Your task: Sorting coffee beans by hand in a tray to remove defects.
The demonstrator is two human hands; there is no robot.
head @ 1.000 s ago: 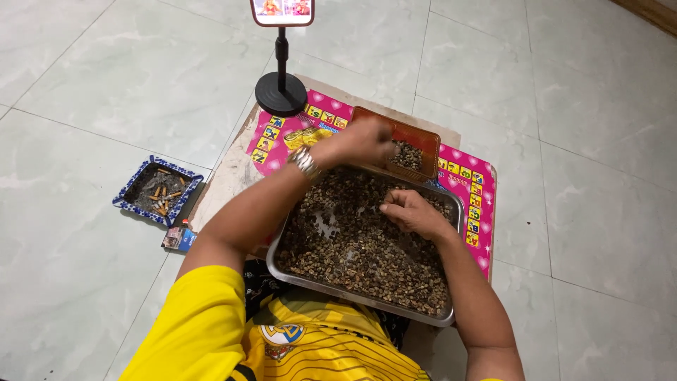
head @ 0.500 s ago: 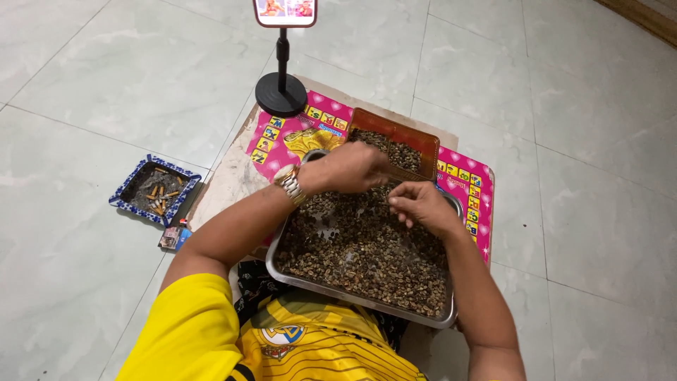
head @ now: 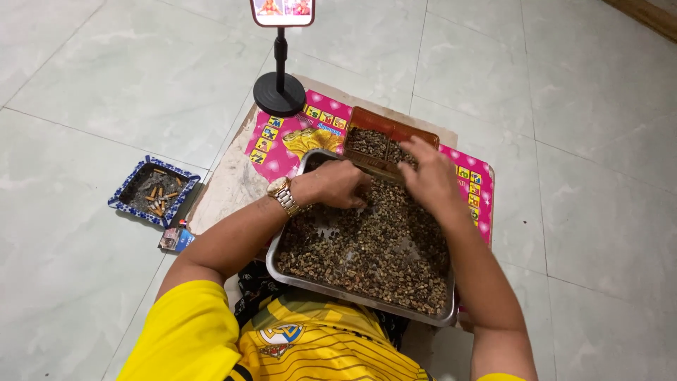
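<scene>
A steel tray (head: 285,267) full of small brown-green beans (head: 367,247) lies on my lap. My left hand (head: 337,185), with a gold watch on the wrist, rests at the tray's far left. Its fingers curl down into the beans, and what they hold is hidden. My right hand (head: 429,175) reaches over the tray's far edge, fingertips bunched on a few beans at the near rim of a small brown tray (head: 416,132). That brown tray holds a heap of sorted beans (head: 370,142).
Both trays sit over a pink picture mat (head: 282,144) on a board. A phone (head: 282,10) stands on a black round-based stand (head: 280,95) at the mat's far corner. To my left, a blue-edged ashtray (head: 154,190) and a lighter (head: 178,238) lie on the grey tiled floor (head: 592,176).
My left hand came back from the brown tray down into the steel tray. My right hand rose from the beans and moved forward to the brown tray's rim.
</scene>
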